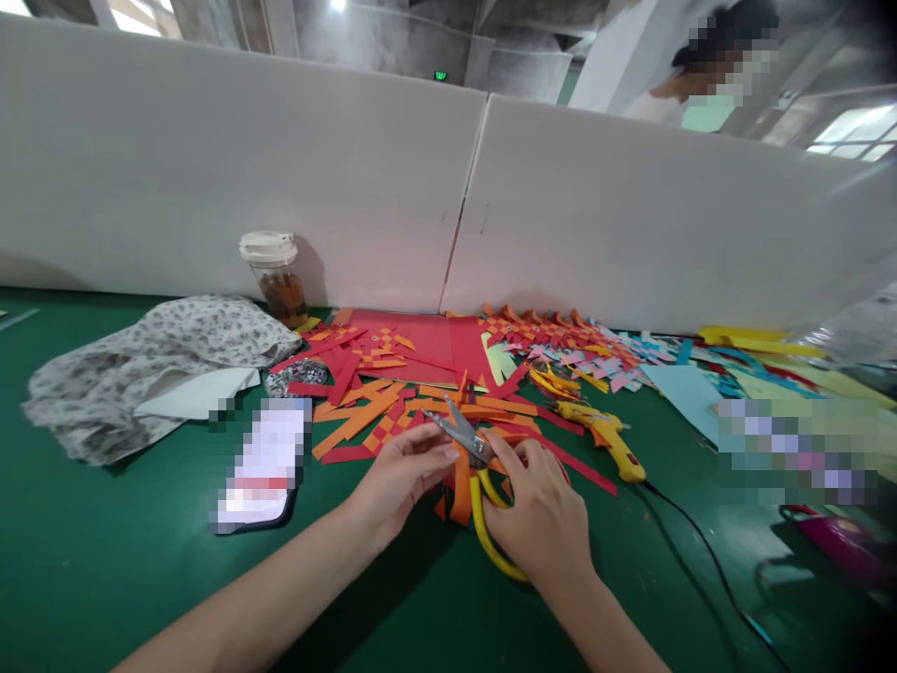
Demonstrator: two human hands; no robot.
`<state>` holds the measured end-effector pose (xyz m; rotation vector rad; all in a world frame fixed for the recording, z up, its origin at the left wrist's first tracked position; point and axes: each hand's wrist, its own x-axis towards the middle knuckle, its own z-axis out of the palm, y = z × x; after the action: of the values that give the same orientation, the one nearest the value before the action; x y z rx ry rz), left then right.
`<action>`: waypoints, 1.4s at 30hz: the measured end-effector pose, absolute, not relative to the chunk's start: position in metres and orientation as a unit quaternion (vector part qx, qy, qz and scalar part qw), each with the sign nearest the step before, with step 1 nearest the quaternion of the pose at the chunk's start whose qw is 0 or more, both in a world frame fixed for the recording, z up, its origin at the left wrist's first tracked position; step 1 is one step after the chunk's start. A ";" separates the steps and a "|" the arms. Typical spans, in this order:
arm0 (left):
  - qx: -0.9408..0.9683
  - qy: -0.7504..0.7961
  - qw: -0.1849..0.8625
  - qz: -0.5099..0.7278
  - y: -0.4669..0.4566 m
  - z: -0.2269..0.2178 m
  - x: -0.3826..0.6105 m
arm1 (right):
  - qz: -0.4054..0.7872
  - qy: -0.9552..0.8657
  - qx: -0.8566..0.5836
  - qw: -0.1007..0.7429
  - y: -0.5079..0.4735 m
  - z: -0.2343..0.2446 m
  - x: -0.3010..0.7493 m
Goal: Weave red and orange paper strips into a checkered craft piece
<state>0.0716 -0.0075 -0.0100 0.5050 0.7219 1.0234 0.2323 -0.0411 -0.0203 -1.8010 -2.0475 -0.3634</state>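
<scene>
Currently, right hand [543, 509]: closed around the yellow handle loops of the scissors [478, 451], one loop hanging below the fingers.
Scissors: held above the table between the two hands; dull grey metal blades, slightly parted, tips toward the upper left, with a round pivot near the handles.
Left hand [403, 472]: fingers and thumb drawn together just beside the blades; whether they pinch any paper is hard to make out.
Orange strip [461, 491]: flat, bright, hanging down between the hands, smaller red and orange bits beside it.
Loose strips [364, 418]: red and orange, scattered beyond the hands, among them checkered woven pieces.
Red sheet [420, 341]: smooth, lying beyond the strips, near the white partition [245, 168].
Glue gun [608, 439]: yellow, lying right of the strips, black cord trailing off.
Phone [263, 467]: on the green table [364, 608], left of the strips.
</scene>
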 end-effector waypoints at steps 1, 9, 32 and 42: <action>0.234 0.336 0.781 0.471 -0.007 -0.010 0.072 | -0.127 -0.732 -0.642 0.192 -0.041 -0.020 0.232; 0.247 0.357 0.772 0.464 -0.006 -0.006 0.071 | -0.135 -0.741 -0.625 0.206 -0.041 -0.020 0.232; 0.383 0.353 0.711 0.472 0.000 -0.006 0.060 | -0.118 -0.753 -0.595 0.255 -0.044 -0.012 0.232; 0.367 0.435 0.707 0.421 0.005 0.002 0.054 | 0.064 -0.730 -0.625 0.270 -0.037 -0.016 0.233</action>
<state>0.0538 0.0055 0.0017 0.8151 0.9660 0.9346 0.2332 -0.0366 -0.0162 -1.6847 -1.9661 0.1732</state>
